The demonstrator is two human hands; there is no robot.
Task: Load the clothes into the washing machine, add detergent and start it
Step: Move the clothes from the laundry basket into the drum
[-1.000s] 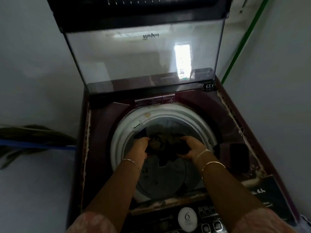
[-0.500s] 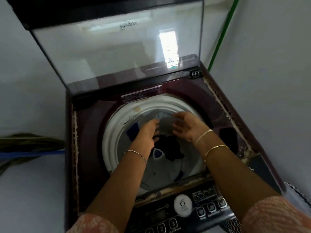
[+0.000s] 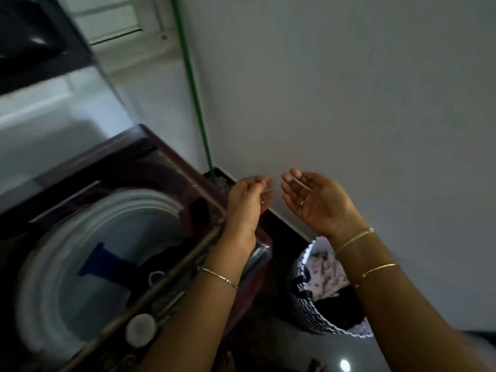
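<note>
The maroon top-loading washing machine (image 3: pixel 150 154) fills the left, its glass lid (image 3: pixel 53 108) raised. A dark garment (image 3: pixel 171 253) lies in the white drum (image 3: pixel 88 232). To the right of the machine, on the floor, stands a black-and-white laundry basket (image 3: pixel 311 304) with patterned and dark clothes (image 3: pixel 327 275) inside. My left hand (image 3: pixel 248 205) hovers over the machine's right edge, fingers loosely curled, holding nothing. My right hand (image 3: pixel 316 202) is palm-up and empty above the basket, in front of the wall.
A grey wall (image 3: pixel 349 89) rises close on the right. A green pipe (image 3: pixel 193 84) runs down the corner behind the machine. The control panel with a round dial (image 3: pixel 141 330) lies along the machine's front edge. A window frame (image 3: pixel 120 28) sits at upper left.
Both hands have come out of the drum and swung right, empty, towards the basket. The view has turned right; the dark garment stays in the drum.
</note>
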